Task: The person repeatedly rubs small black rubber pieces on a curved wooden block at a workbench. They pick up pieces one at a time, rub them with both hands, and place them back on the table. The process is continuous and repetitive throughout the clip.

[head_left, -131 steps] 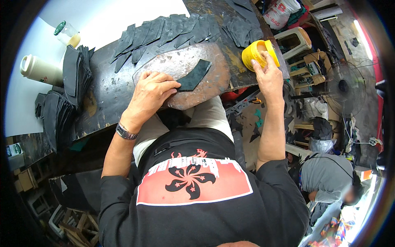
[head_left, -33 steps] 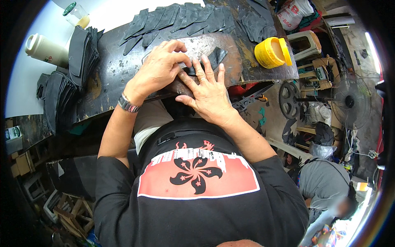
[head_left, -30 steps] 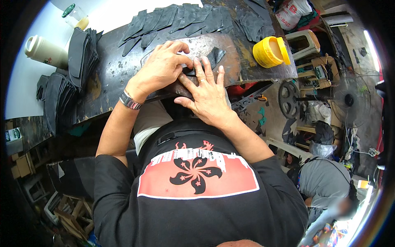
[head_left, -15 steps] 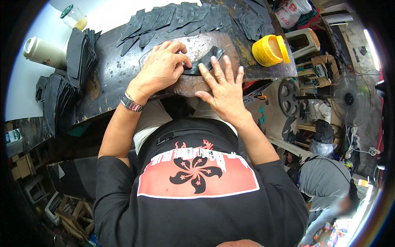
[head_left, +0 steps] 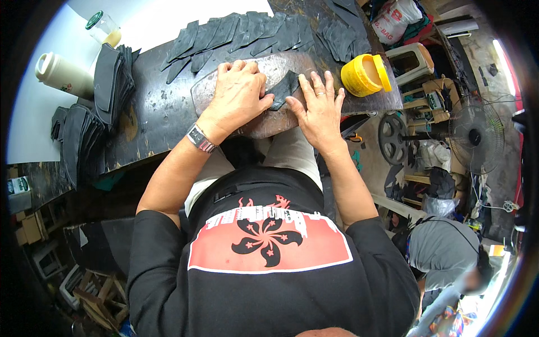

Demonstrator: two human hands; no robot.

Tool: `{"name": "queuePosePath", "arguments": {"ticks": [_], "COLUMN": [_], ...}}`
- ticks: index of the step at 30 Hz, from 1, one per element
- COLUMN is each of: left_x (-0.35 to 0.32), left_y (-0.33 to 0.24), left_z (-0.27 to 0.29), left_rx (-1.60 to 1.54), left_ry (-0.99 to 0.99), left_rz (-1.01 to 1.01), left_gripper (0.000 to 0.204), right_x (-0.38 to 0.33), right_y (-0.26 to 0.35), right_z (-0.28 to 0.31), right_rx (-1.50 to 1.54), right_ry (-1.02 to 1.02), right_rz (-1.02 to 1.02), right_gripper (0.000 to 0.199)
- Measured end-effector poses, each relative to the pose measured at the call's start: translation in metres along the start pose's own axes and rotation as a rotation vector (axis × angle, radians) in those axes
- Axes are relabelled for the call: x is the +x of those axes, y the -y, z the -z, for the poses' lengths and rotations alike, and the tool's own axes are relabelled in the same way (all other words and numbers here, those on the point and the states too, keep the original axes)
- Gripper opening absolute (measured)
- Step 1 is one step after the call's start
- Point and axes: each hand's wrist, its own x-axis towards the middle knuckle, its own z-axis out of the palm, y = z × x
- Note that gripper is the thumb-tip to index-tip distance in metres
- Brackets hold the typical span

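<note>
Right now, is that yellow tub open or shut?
Open: the yellow tub has no lid on, and pale contents show inside its rim.

The dark worktop [head_left: 151,112] looks like worn metal sheet, scuffed and patchy with a dull shine. On it sits a rounded grey slab [head_left: 264,121], smooth and faintly glossy, stone or metal, hard to tell which. The flat black cut piece [head_left: 283,92] on the slab looks like matt leather or rubber, same as the black pieces fanned along the worktop's far edge [head_left: 252,33]. The round yellow tub [head_left: 365,74] at the right edge is glossy plastic. The wristwatch [head_left: 200,138] has a shiny metal band.
</note>
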Motion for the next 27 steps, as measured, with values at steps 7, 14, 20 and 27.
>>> {"name": "queuePosePath", "arguments": {"ticks": [7, 14, 20, 27], "left_x": [0.011, 0.009, 0.007, 0.013], "left_y": [-0.007, -0.003, -0.007, 0.011], "left_z": [-0.005, -0.009, -0.003, -0.001], "left_rx": [0.01, -0.09, -0.33, -0.778], "left_ry": [0.037, 0.008, 0.009, -0.027], "left_rz": [0.087, 0.096, 0.169, 0.347], "left_gripper": [0.026, 0.035, 0.02, 0.025], "right_x": [0.01, 0.011, 0.005, 0.012], "right_y": [0.004, 0.003, 0.002, 0.0], "right_z": [-0.005, 0.001, 0.002, -0.012], "right_rx": [-0.106, 0.057, 0.357, 0.819], "right_ry": [0.1, 0.041, -0.13, -0.322], "right_rz": [0.025, 0.045, 0.033, 0.017], "right_gripper": [0.073, 0.071, 0.073, 0.086]}}
